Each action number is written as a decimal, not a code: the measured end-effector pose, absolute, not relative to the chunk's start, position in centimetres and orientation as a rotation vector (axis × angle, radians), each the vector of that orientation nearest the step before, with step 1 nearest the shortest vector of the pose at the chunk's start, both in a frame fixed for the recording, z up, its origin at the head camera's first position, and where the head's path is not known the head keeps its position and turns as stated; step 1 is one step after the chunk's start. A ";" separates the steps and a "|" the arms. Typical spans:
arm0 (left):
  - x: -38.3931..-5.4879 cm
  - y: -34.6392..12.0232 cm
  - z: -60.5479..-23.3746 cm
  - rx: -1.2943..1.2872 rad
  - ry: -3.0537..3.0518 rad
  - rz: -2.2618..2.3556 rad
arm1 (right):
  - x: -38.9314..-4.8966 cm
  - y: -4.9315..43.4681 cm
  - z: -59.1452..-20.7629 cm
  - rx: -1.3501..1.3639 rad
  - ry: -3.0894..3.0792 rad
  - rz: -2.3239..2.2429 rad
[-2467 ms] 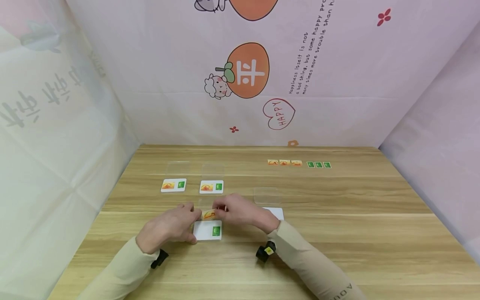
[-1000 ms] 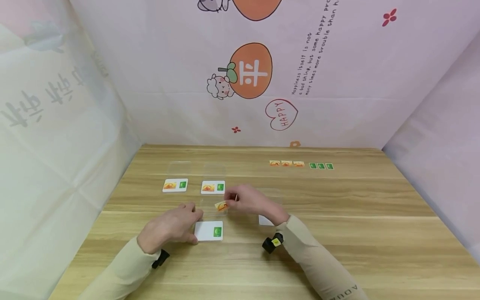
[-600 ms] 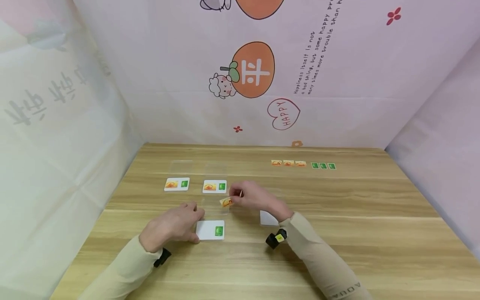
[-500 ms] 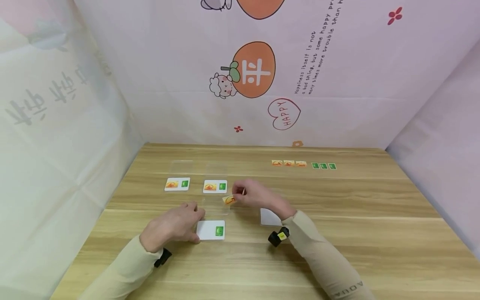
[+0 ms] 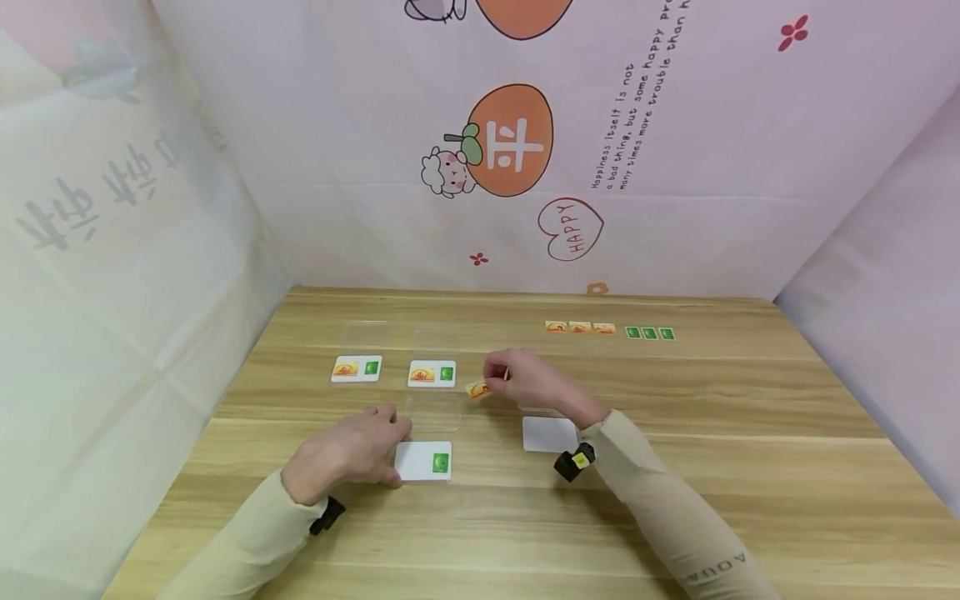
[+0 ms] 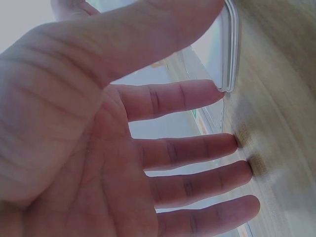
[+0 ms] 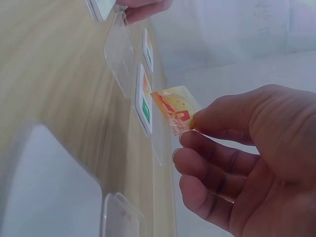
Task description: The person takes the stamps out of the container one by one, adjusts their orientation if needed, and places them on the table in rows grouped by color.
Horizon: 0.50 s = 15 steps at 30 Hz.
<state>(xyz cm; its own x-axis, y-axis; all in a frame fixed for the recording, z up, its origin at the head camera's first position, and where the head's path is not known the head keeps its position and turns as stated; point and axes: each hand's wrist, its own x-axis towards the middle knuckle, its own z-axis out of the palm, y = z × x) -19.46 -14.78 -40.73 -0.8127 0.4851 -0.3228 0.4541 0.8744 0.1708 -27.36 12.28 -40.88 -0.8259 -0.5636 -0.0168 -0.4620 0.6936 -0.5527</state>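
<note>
The right hand [image 5: 525, 382] pinches a small orange sticker [image 5: 478, 389] between thumb and forefinger, its other fingers loosely curled; the wrist view shows the sticker [image 7: 175, 109] held by one corner and hanging free above the worktop [image 5: 750, 433]. It is between the finished card [image 5: 431, 373] with an orange and a green patch and the blank white card [image 5: 550, 433], near both and touching neither.

The left hand [image 5: 348, 450] lies flat with straight, relaxed fingers (it grips nothing) and its fingertips rest at the left edge of the card [image 5: 423, 462] which has only a green patch. In the left wrist view the fingers [image 6: 197, 148] are spread and touch the wood beside a clear plastic edge [image 6: 229, 49].

A clear sleeve [image 5: 433, 410] lies between the two cards, very faint against the wood. Another finished card [image 5: 356, 368] is further left, and at the far side stand a row of orange stickers [image 5: 580, 327] and a row of green stickers [image 5: 649, 333].

To do this step well, I think the pinch should stay on the corner only, so that the sticky side does not fold on itself or catch a finger. The sticker should come down flat and level with the card's edges, beside a green patch as on the finished cards. The flat hand should keep its card steady while the sticker is pressed from one side to the other.
</note>
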 end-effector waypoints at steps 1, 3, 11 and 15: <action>-19.5 -14.8 -40.8 0.696 2.685 0.124 | -27.5 12.3 -40.8 -0.827 2.719 -0.806; -19.5 -14.8 -40.7 0.694 2.686 0.120 | -27.7 12.5 -40.7 -0.817 2.720 -0.804; -19.5 -14.7 -40.7 0.695 2.684 0.107 | -29.0 12.9 -40.5 -0.812 2.757 -0.754; -19.4 -14.8 -40.7 0.695 2.688 0.109 | -29.6 13.0 -40.4 -0.797 2.764 -0.737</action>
